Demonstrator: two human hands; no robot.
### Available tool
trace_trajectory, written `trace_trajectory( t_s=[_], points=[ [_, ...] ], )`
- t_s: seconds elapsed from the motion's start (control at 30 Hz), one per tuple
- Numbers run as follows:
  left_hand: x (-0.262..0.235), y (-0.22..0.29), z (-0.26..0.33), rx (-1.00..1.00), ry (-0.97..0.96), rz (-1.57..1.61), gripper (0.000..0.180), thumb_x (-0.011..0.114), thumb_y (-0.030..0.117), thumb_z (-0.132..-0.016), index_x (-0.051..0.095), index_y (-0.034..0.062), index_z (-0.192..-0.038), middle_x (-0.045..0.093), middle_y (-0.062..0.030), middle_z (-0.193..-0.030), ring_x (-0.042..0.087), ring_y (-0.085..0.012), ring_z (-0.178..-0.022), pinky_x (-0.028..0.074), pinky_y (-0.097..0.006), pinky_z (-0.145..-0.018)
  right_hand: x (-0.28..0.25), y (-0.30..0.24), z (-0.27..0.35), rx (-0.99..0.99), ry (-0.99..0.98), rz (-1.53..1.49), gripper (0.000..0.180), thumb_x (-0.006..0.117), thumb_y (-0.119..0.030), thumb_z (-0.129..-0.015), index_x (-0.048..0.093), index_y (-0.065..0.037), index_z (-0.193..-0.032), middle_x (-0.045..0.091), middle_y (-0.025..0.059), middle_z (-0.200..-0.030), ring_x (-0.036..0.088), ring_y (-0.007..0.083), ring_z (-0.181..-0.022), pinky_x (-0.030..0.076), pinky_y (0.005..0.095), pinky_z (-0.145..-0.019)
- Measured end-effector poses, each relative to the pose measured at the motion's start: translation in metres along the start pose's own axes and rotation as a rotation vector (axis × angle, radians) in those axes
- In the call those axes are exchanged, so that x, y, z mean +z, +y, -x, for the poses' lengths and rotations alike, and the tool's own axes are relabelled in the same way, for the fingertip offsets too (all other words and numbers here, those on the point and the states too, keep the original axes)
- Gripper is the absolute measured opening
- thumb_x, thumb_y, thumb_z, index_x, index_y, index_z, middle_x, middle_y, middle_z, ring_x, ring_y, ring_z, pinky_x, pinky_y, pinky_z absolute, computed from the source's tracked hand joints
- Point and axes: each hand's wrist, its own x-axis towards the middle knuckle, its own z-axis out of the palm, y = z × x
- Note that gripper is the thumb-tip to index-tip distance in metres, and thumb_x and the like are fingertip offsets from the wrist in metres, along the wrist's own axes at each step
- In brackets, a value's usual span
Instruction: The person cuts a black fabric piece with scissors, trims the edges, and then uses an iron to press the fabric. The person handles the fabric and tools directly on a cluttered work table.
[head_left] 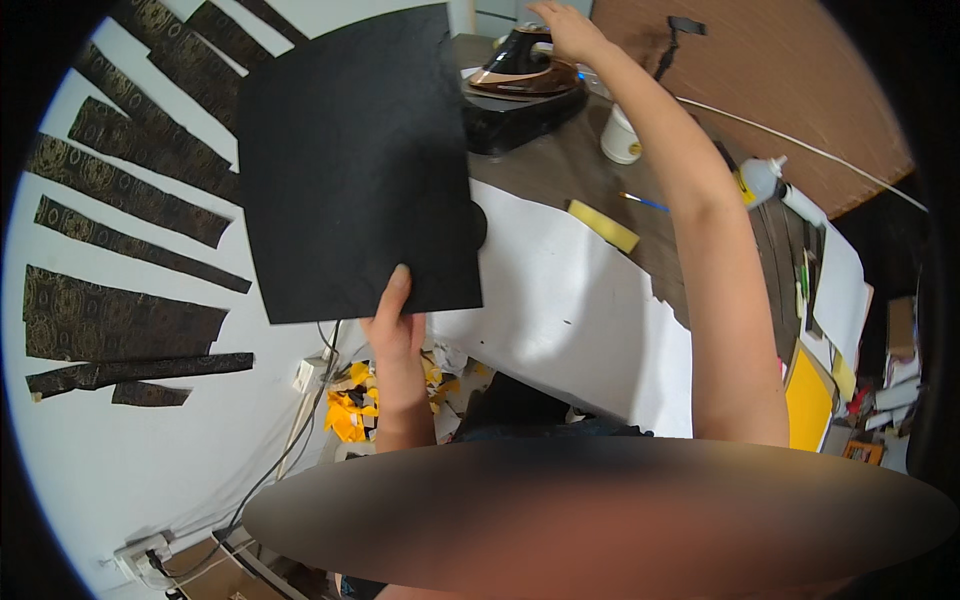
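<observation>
Head view: black sheet [350, 170], white paper [560, 300] on table [570, 155], strips [125, 312] on wall [120, 460].

Our table [572, 163] has a grey-brown top that spreads to the right of our left hand's [396, 332] grip. Nearest that grip, a white paper [570, 310] covers it, ragged along one side. Farther right of the grip we have a yellow sponge [603, 226] at the paper's edge, then a blue brush [645, 202]. Beyond those, near our right hand [572, 35], sits a dark base [525, 120] bearing an iron [512, 76] (black above, coppery below). Right of the base we see a white cup [620, 137]. Farthest right of our left grip are a bottle [762, 183] and a white tube [802, 205].
</observation>
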Motion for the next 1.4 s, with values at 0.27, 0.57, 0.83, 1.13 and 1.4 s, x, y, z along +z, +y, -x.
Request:
trace_trajectory(
  t_s=[0.27, 0.57, 0.83, 1.13, 1.4],
  points=[
    [0.018, -0.010, -0.036, 0.045, 0.043, 0.001, 0.045, 0.061, -0.009, -0.080, 0.051, 0.0009, -0.123, 0.057, -0.0108, -0.118, 0.057, -0.0201, -0.107, 0.045, -0.032, -0.096, 0.017, 0.017, -0.030, -0.314, -0.199, -0.098, 0.047, 0.072, 0.001, -0.070, 0.053, -0.009, -0.112, 0.066, 0.0126, -0.092, 0.062, 0.0356, -0.089, 0.049, 0.0405, -0.075],
    [0.051, -0.008, -0.029, 0.074, -0.087, -0.001, 0.050, 0.057, -0.004, -0.086, 0.040, -0.0003, -0.133, 0.050, -0.0136, -0.130, 0.052, -0.0227, -0.118, 0.041, -0.036, -0.103, -0.215, -0.063, 0.051, 0.017, 0.109, -0.452, 0.040, 0.078, -0.018, -0.074, 0.054, 0.001, -0.100, 0.065, 0.0157, -0.081, 0.065, 0.0254, -0.075, 0.050, 0.0361, -0.068],
    [0.094, -0.015, 0.025, -0.049, -0.213, 0.040, 0.060, 0.062, -0.010, -0.080, 0.038, -0.0004, -0.134, 0.051, -0.0137, -0.127, 0.053, -0.0230, -0.114, 0.043, -0.035, -0.101, -0.315, -0.145, 0.279, 0.800, 0.263, -1.347, 0.040, 0.064, -0.041, -0.087, 0.051, -0.004, -0.088, 0.050, 0.0042, -0.059, 0.048, 0.0126, -0.045, 0.043, 0.0266, -0.045],
    [0.127, -0.013, 0.102, -0.196, -0.330, -0.074, 0.064, 0.068, -0.013, -0.074, 0.041, 0.0000, -0.132, 0.053, -0.0125, -0.121, 0.056, -0.0207, -0.107, 0.046, -0.032, -0.097, -0.356, -0.200, 0.377, 0.724, 0.507, -1.442, 0.051, 0.064, -0.046, -0.086, 0.048, 0.000, -0.102, 0.049, 0.0062, -0.060, 0.048, 0.0158, -0.045, 0.045, 0.0308, -0.046],
    [0.138, -0.012, 0.119, -0.110, -0.429, -0.307, 0.059, 0.071, -0.013, -0.071, 0.049, 0.0011, -0.124, 0.057, -0.0103, -0.114, 0.059, -0.0185, -0.099, 0.049, -0.029, -0.090, -0.374, -0.201, 0.392, 0.672, 0.547, -1.384, 0.055, 0.063, -0.045, -0.087, 0.044, 0.001, -0.111, 0.048, 0.0076, -0.060, 0.047, 0.0166, -0.045, 0.044, 0.0310, -0.046]
  ],
)
